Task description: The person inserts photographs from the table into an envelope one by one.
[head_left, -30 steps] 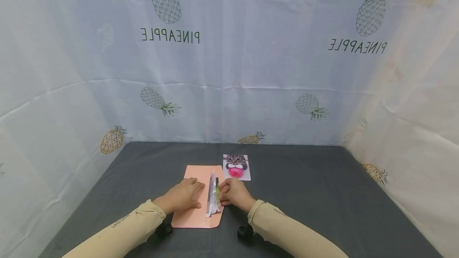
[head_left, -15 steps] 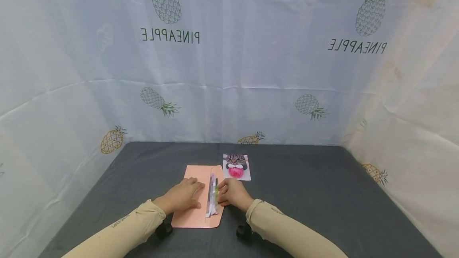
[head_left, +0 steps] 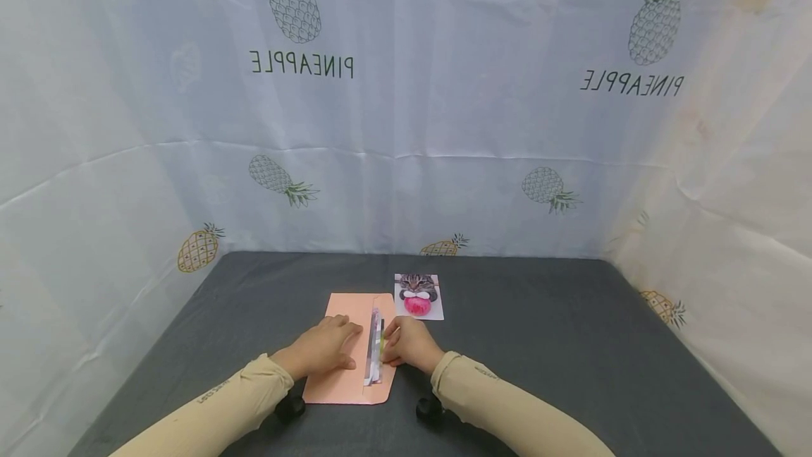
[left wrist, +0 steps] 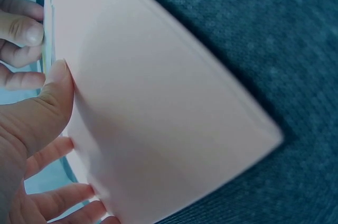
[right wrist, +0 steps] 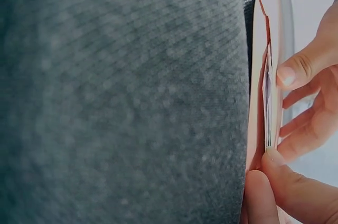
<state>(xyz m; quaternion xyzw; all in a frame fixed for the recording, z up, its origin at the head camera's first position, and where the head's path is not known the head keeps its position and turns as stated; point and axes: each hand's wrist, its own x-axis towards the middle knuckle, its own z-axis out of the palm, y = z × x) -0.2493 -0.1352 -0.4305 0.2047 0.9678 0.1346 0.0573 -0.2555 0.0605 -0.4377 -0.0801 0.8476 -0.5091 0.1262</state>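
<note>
A pale orange paper envelope (head_left: 345, 388) lies on the dark table, its opening facing right. Several glossy picture cards (head_left: 373, 355) stand partly inside that opening, with a strip of them showing. My left hand (head_left: 317, 348) rests on the envelope's left part, fingers spread and relaxed, thumb near the opening. At the outer edge of the cards, my right hand (head_left: 411, 344) pinches them with bent fingers and thumb. In the right wrist view the cards' edges (right wrist: 268, 92) show between the envelope's two layers, and the right thumb is at their near end.
A square photo of a cat with a pink ball (head_left: 417, 295) lies on the table (head_left: 539, 344) just beyond the right hand. Behind the table hangs a white curtain (head_left: 406, 111) printed with pineapples, which also closes off both sides.
My right hand has shifted slightly left, and the cards have slid deeper into the envelope, so a narrower strip shows. The left hand and the cat photo have stayed in place.
</note>
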